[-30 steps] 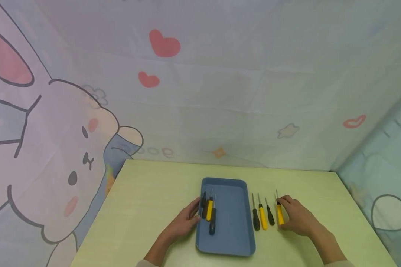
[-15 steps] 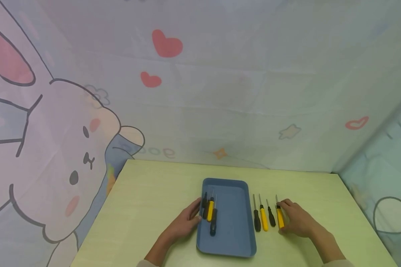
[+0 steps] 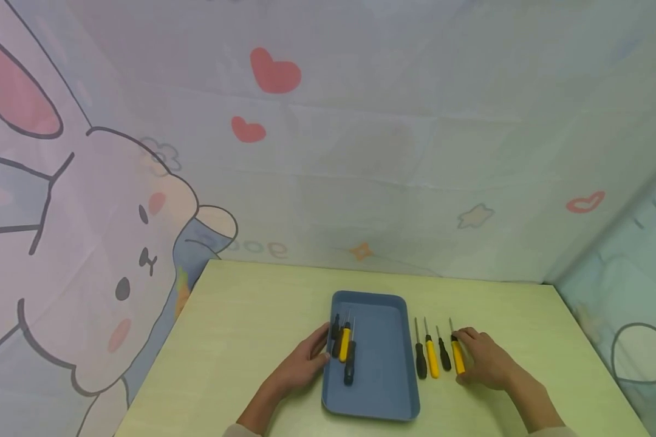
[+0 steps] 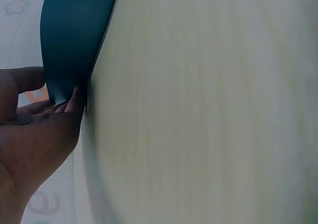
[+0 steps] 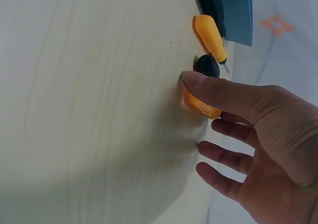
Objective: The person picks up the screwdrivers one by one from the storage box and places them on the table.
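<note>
My left hand [image 3: 299, 368] grips the left side of a blue tray [image 3: 384, 379], thumb at its rim; the left wrist view shows the fingers against the tray wall [image 4: 74, 35]. My right hand [image 3: 488, 359] pinches a yellow-handled screwdriver [image 3: 458, 357] lying right of the tray, thumb [image 5: 194, 78] at the handle's end and index finger near its black collar. Its other fingers are spread. Left of that screwdriver lie a small black screwdriver [image 3: 444, 355], a yellow screwdriver [image 3: 432, 359] and a larger black screwdriver [image 3: 421, 362], roughly parallel, shafts pointing away.
Along the tray's left inner side lie a yellow screwdriver [image 3: 345, 347], a black screwdriver [image 3: 350, 365] and other dark-handled tools [image 3: 335, 328]. The pale table [image 3: 262, 303] ends at a cloth backdrop [image 3: 361, 152] printed with hearts and a rabbit.
The yellow screwdriver under my right hand has settled slightly nearer me, into line with the row. The left hand keeps its hold on the tray. The whole head view has shifted slightly.
</note>
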`<state>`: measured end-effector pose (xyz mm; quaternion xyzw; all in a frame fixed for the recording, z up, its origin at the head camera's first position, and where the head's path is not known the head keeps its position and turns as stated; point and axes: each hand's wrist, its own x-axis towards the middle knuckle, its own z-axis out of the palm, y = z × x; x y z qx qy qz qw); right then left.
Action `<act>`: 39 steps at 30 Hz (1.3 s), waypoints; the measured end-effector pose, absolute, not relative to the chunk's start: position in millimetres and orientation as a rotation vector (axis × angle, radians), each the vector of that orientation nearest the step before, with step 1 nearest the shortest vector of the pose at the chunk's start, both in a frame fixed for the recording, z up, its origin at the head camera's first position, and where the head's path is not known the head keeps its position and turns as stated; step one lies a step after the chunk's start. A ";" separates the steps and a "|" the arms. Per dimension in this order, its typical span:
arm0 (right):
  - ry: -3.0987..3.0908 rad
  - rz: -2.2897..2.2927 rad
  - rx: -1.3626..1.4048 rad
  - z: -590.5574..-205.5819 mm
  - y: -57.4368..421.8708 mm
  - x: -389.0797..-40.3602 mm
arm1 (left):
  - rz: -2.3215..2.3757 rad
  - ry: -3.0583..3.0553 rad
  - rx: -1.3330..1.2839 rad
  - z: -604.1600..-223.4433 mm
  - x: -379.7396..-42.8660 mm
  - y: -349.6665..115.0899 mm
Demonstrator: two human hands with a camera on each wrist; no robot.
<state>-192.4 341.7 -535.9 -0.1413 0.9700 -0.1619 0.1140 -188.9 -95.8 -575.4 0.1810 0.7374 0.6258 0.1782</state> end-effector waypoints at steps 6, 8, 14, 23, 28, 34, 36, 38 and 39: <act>2.810 -0.526 -0.354 -540.8 340.4 -188.5 | 1.769 2.081 0.512 -578.1 -186.5 -97.4; 2.819 -0.554 -0.353 -540.2 338.6 -184.5 | 1.768 2.079 0.512 -578.9 -185.8 -97.9; 2.937 -0.655 -0.485 -533.0 327.8 -169.5 | 1.762 2.093 0.511 -578.7 -186.8 -98.9; 3.048 -0.785 -0.549 -525.5 303.1 -165.4 | 1.774 2.096 0.497 -578.4 -190.0 -97.3; 3.041 -0.833 -0.518 -527.4 292.4 -163.3 | 1.781 2.090 0.477 -577.3 -188.3 -94.8; 3.054 -0.873 -0.547 -524.9 282.1 -160.7 | 1.773 2.100 0.468 -574.9 -186.3 -94.4; 3.051 -0.887 -0.559 -525.0 278.7 -160.5 | 1.771 2.107 0.474 -574.7 -186.6 -94.5; 3.046 -0.905 -0.572 -526.4 275.4 -160.4 | 1.769 2.109 0.480 -575.1 -187.0 -94.8; 3.043 -0.914 -0.576 -528.3 273.9 -160.5 | 1.766 2.113 0.481 -575.3 -187.2 -94.9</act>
